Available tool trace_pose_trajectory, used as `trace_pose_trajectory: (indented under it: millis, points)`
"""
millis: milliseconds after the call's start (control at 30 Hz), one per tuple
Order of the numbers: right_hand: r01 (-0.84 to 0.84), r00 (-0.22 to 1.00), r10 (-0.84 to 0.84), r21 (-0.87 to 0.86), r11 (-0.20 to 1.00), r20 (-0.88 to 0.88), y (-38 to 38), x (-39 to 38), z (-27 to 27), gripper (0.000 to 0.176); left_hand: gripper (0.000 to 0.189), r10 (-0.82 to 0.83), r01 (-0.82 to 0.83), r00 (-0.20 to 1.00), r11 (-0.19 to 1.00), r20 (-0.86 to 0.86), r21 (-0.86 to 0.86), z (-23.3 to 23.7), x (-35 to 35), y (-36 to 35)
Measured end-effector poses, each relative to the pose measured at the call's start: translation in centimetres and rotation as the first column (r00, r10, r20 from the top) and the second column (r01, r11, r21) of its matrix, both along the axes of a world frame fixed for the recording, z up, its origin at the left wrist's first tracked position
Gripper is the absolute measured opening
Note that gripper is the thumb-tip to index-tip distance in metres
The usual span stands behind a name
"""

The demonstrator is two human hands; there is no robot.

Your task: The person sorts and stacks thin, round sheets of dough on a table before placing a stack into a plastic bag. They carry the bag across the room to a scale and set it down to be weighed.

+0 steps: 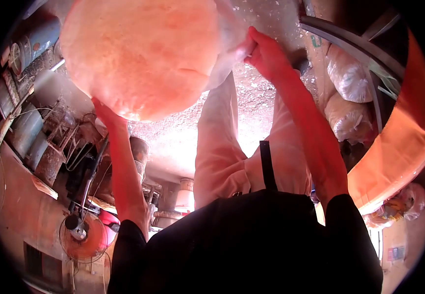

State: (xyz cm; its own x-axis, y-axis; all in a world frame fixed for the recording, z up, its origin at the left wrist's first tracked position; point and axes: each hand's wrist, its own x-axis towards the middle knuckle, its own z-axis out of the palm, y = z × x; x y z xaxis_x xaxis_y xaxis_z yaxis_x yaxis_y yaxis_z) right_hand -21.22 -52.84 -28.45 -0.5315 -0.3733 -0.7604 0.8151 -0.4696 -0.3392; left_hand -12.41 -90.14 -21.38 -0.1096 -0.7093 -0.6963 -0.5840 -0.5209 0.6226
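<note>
Holding pink fluffy ball out before body, above gritty floor: worker in black sleeves. Right hand fisted tight on ball's pale white end. Left hand pressed against ball's lower edge, fingers hidden behind it, spread cannot be told. Orange tub rim at right, filled plastic bags beside it; red fan lower left.

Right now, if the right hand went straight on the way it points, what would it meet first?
The pink fluffy mass: the right hand grips its pale edge and points into its bulk, so nothing lies between. Depth is unclear in this fisheye view.
</note>
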Motion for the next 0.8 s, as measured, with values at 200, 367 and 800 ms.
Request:
trace_pose_trajectory:
  millis: [200,367,800]
  points:
    - [-0.058,0.998,0.055,0.117,0.991,0.024,-2.7,1.7,0.4,0.033,0.068,-0.076,0.142,0.953,0.968,-0.293,0.208,-4.2,7.0,1.5]
    - [-0.451,0.776,0.624,0.616,0.645,-0.085,-1.7,3.2,-1.0,0.021,0.063,0.099,0.05,0.931,0.919,-0.352,0.391,-5.7,8.3,3.1]
    - [-0.219,0.975,0.22,0.22,0.951,0.018,-0.9,6.9,0.8,0.008,0.052,0.331,-0.111,0.873,0.85,-0.357,0.516,-4.6,7.9,6.5]
